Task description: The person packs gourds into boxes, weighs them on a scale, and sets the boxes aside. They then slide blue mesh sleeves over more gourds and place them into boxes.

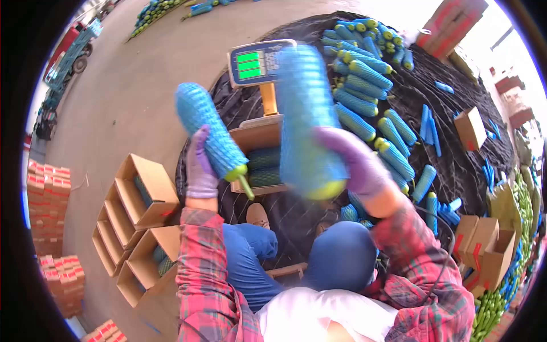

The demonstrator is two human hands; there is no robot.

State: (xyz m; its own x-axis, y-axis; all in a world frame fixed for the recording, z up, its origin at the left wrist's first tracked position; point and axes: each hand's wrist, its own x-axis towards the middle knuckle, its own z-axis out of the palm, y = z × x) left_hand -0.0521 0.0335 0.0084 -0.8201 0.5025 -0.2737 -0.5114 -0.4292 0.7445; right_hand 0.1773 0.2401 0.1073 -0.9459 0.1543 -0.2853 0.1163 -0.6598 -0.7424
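Note:
My left hand (200,166), in a purple glove, is closed around a long green gourd (211,125) in a blue foam net sleeve, its stem end tilted down to the right. My right hand (359,162), also gloved, grips another sleeved gourd (305,108), blurred by motion and held nearly upright. Between and below them, an open cardboard box (242,139) sits on a weighing scale (268,100). Inside the box lie dark netted gourds (265,168), partly hidden by the right gourd. The scale's display (249,65) glows green, its digits unreadable.
Sleeved gourds (364,77) are heaped on a black sheet (421,91) to the right. Open cardboard boxes (142,194) stand at left, some holding gourds. More boxes (481,245) stand at right. Stacked cartons (48,188) and a cart (71,57) are farther left.

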